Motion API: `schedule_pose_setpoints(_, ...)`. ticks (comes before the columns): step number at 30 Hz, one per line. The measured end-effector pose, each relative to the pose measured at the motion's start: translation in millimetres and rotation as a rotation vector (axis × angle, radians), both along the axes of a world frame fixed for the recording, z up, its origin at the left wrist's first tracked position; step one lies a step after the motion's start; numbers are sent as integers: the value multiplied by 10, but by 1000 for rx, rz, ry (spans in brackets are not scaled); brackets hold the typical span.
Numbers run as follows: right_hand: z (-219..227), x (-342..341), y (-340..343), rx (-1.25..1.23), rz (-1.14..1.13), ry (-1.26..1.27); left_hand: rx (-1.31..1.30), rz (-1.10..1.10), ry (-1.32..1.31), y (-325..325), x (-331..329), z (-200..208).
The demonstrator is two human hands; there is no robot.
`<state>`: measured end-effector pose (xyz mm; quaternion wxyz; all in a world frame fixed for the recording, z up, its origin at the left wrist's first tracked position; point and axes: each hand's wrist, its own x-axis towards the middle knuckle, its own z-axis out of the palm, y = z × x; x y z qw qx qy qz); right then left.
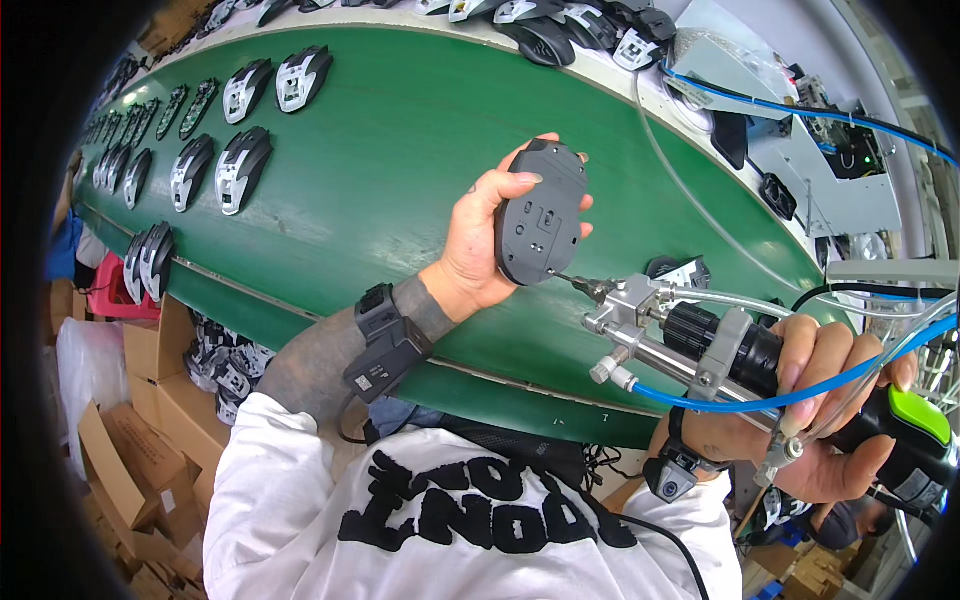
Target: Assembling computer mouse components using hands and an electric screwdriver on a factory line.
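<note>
My left hand (472, 235) is closed around a dark grey computer mouse (538, 225), thumb across its flat underside, which faces up and shows several small holes. In my right hand (830, 400) is an electric screwdriver (715, 345) with a black body, a metal clamp frame, clear and blue hoses and a green-topped rear end. The screwdriver's thin tip (562, 276) meets the lower edge of the mouse, at or very near a corner hole. Partly behind the tool lies another mouse part (683, 270), black and silver.
Below both hands runs a green conveyor belt (390, 130). Rows of open mouse shells (243, 170) and circuit boards (198, 108) lie at its left. More mouse shells (560, 25) line the far ledge, beside a white machine (835, 165). Cardboard boxes (150, 450) stand lower left.
</note>
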<state>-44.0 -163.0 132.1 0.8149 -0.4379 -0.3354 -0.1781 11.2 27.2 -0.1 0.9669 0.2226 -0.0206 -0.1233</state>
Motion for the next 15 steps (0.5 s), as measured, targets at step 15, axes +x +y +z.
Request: schedule_pose_setpoints(15,38,1,-142,19,50,-21,270,175,151,-72,83,-176)
